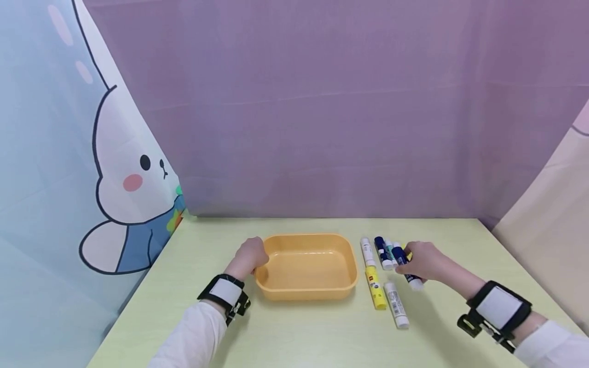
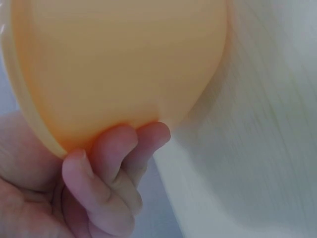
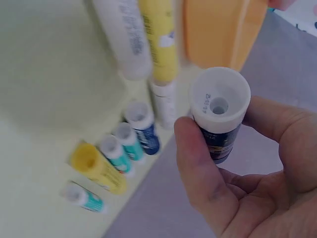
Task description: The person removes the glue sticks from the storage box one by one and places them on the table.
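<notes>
An orange plastic basin (image 1: pixel 307 295) stands on the table, its inside bare. At its left end my left hand (image 1: pixel 252 254) grips the rim; the left wrist view shows the curled fingers (image 2: pixel 111 148) against the basin's wall (image 2: pixel 129 64). To the right of the basin, my right hand (image 1: pixel 428 260) pinches a dark blue glue stick (image 1: pixel 405 265) between thumb and fingers. This glue stick is tilted, and its hollow white base (image 3: pixel 220 96) faces the right wrist camera. Several other glue sticks lie close to that hand, including a dark blue one (image 1: pixel 382 250).
Just right of the basin, a white glue stick (image 1: pixel 367 250) and a yellow one (image 1: pixel 376 289) lie end to end. Nearer me is another white one (image 1: pixel 397 305). Small teal-and-white ones (image 3: pixel 116 154) and a second yellow one (image 3: pixel 99 168) show in the right wrist view.
</notes>
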The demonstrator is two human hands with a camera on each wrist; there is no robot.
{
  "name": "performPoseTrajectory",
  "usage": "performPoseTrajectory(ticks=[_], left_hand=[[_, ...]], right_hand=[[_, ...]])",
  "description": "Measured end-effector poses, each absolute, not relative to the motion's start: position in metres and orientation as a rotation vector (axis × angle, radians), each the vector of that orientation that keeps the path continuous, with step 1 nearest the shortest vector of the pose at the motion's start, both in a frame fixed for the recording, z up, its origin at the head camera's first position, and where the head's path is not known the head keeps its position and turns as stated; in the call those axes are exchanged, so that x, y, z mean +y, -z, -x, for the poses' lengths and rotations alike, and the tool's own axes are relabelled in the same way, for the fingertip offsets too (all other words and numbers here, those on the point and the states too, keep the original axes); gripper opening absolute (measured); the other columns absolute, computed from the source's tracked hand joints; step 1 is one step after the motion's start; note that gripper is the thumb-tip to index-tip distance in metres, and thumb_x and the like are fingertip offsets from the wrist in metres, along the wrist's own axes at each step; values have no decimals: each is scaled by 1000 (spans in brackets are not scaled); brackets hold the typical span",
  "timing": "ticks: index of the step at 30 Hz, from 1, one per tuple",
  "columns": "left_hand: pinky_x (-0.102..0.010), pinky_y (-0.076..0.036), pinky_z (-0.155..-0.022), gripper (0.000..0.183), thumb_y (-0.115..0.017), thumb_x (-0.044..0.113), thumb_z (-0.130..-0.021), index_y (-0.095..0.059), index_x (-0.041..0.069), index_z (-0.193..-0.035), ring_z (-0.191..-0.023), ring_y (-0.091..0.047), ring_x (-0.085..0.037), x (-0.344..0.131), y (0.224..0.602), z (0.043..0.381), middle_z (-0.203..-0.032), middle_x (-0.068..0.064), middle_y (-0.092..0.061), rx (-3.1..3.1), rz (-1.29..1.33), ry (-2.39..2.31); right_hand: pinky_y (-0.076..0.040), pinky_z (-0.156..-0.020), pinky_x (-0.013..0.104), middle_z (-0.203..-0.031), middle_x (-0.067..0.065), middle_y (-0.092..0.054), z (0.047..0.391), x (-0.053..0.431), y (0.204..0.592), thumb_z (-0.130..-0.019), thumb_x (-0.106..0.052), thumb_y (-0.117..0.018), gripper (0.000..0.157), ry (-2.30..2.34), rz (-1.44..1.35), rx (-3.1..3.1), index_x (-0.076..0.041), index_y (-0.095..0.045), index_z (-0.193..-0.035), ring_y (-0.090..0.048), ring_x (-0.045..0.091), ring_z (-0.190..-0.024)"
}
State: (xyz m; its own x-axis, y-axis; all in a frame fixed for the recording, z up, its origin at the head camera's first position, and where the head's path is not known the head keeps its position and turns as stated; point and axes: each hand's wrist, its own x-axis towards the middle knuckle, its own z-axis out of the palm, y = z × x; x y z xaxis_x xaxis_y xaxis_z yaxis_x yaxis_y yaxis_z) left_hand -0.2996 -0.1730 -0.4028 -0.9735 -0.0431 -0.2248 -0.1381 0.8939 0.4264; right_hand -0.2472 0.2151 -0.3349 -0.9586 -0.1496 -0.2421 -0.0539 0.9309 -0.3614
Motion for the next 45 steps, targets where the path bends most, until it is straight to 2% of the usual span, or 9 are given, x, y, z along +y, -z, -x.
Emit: performPoseTrajectory(ticks=[11,18,28,45], left_hand=[[-24,-47,-36,11,-52,1,-85,-57,-5,-94,-43,-57,-17,-172,402,299,-75,-14,-58,2866,134,-650],[-23,-47,-36,10,-52,0,-83,-57,-4,-92,-43,-57,-17,-171,403,299,-74,-14,-58,2872,135,-652],[-23,-48,-36,12,-52,0,-84,-56,-4,-95,-43,-58,-17,-171,402,299,-76,-14,-58,2864,151,-649],[-24,-48,-37,11,-53,0,-84,-56,-4,-94,-44,-59,-17,-172,401,298,-76,-14,-58,2863,147,-666]], right_hand=[[-51,-44,25,-75,10,-57,248,228,370,-82,-21,-69,44,520,94,2830,13,-56,-105,-57,14,-51],[-52,-44,24,-74,10,-56,245,231,387,-81,-19,-70,33,538,47,2810,8,-59,-95,-58,15,-52],[-51,-44,24,-72,10,-55,247,233,401,-80,-22,-73,35,520,25,2807,7,-57,-91,-58,15,-51],[-51,-44,24,-73,9,-55,244,230,406,-80,-24,-73,36,511,22,2813,5,-58,-93,-57,14,-52]])
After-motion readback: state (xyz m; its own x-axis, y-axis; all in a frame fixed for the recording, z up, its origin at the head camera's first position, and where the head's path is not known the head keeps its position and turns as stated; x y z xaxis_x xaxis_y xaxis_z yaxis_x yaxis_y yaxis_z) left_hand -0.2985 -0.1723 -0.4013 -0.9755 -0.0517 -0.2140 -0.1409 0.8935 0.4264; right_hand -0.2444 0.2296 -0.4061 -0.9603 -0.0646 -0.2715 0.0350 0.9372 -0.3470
